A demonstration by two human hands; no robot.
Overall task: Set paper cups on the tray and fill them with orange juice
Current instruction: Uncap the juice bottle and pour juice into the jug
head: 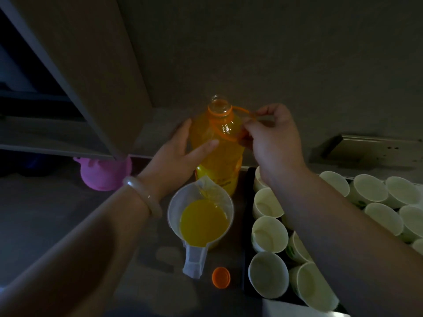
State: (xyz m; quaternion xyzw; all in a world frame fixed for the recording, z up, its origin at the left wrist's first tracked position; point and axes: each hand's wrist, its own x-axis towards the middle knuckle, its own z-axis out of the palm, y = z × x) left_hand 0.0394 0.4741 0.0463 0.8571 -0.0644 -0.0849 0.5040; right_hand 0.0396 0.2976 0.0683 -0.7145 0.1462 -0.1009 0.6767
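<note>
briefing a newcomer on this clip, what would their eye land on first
The open orange juice bottle glows at the centre of the dim scene, the left hand holding its side and the right hand pinching its orange carry strap. Just in front stands a clear jug partly filled with juice, an orange cap lying beside its handle. To the right, empty paper cups crowd a dark tray.
</note>
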